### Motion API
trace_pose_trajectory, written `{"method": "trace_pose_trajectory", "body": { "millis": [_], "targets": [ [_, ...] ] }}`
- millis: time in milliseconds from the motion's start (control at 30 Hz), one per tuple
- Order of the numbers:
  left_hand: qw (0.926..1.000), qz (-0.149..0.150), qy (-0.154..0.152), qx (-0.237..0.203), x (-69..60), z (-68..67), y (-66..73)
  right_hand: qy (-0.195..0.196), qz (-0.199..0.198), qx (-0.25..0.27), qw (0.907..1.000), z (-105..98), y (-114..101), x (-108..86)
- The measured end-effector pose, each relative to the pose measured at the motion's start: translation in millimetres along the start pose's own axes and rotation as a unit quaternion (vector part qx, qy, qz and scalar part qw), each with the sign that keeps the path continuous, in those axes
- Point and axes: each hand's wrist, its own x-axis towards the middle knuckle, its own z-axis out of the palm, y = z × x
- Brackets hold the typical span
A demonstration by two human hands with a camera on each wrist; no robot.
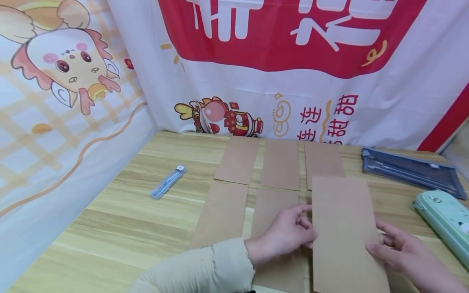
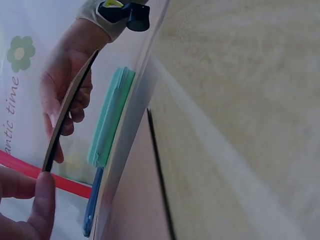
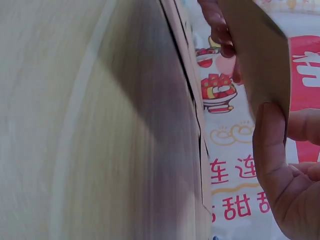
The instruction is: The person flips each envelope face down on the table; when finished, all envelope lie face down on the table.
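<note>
Between my two hands, a brown rectangular card (image 1: 346, 232) is held up off the table at the right, its near end at the bottom of the head view. My left hand (image 1: 283, 234) pinches its left edge between thumb and finger. The right hand (image 1: 401, 246) grips the opposite edge, thumb on the face and fingers behind. In the left wrist view the card (image 2: 70, 105) appears nearly edge-on, slightly bowed, with a dark edge. Similar brown cards lie flat in rows, including a back-middle card (image 1: 280, 165) and a left card (image 1: 223, 211). The left forearm partly covers the nearer ones.
On the wood-grain table (image 1: 121, 228), a slim clear blue case (image 1: 168, 182) lies left of the cards. To the right are a dark blue mesh pouch (image 1: 410, 169) and a mint-green zip case (image 1: 445, 219). A printed cloth (image 1: 227, 81) hangs behind the table.
</note>
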Motion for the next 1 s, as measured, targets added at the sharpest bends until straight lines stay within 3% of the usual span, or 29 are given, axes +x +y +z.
{"method": "trace_pose_trajectory", "body": {
  "millis": [133, 400, 500, 667, 767, 1000],
  "targets": [
    [0.9976, -0.026, -0.013, 0.062, 0.7, 0.2, -1.2, -0.005, -0.001, -0.026, 0.9997, -1.4, 4.6, 4.5],
    [0.9911, -0.090, -0.023, 0.095, 5.3, 2.7, -4.8, -0.027, 0.004, -0.019, 0.9995, 7.3, 12.8, 14.2],
    [0.9870, -0.107, -0.023, 0.118, 8.5, 3.5, -5.0, -0.042, -0.015, -0.002, 0.9990, 8.0, 13.8, 16.4],
    [0.9802, -0.121, -0.029, 0.154, 12.3, 4.2, -3.3, -0.057, -0.052, -0.006, 0.9970, 6.9, 16.7, 19.2],
    [0.9766, -0.119, -0.041, 0.174, 13.1, 3.9, -2.4, -0.051, -0.032, -0.016, 0.9981, 6.9, 17.5, 21.0],
    [0.9708, -0.110, -0.062, 0.204, 14.5, 2.1, -2.5, -0.039, -0.039, -0.044, 0.9975, 8.6, 18.8, 22.6]
  ]
}}
